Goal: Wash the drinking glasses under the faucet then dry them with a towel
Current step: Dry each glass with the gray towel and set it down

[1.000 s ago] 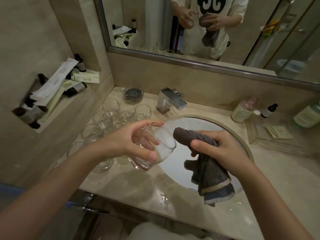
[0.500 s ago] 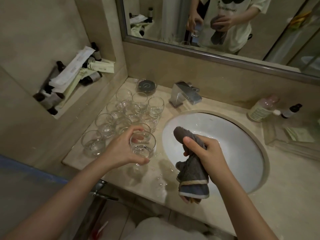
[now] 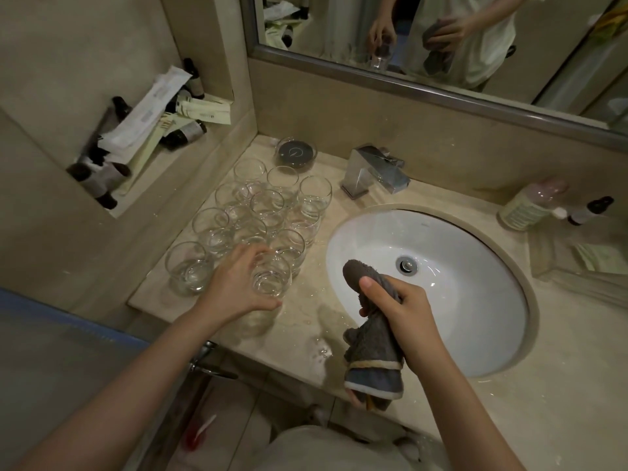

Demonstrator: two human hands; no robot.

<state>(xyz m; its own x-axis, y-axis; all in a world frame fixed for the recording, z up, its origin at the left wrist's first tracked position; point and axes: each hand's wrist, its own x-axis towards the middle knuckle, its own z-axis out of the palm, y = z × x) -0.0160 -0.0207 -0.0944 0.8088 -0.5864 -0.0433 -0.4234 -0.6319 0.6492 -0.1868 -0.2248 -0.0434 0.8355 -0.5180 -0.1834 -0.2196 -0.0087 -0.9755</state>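
- The left hand (image 3: 238, 283) has come down from over the sink edge to the counter (image 3: 299, 321) since a second ago, bringing the glass (image 3: 271, 278) from a tilted hold near the towel to an upright stand at the near edge of the cluster; the camera view has also dropped and shifted.
- The left hand is gripping that glass from the side, fingers curled round its wall, with the base seemingly touching or just above the counter.
- The right hand (image 3: 404, 314) is clutching the bunched grey towel (image 3: 372, 345) over the near rim of the sink (image 3: 441, 351), well apart from the glass.
- The faucet (image 3: 373, 171) is not running, as far as can be seen.
- Judging by this, the held glass is finishing its drying and is being set down with the others.
- How many of the rest are already washed and dried cannot be told; water drops are lying on the counter by the sink.
- Count: about eleven glasses (image 3: 265, 212) in the cluster, the held one included; overlap is making the exact number uncertain.
- One towel, one faucet, one sink.
- Two bottles (image 3: 530, 205) are standing at the right, and a dark round dish (image 3: 295, 153) behind the cluster.
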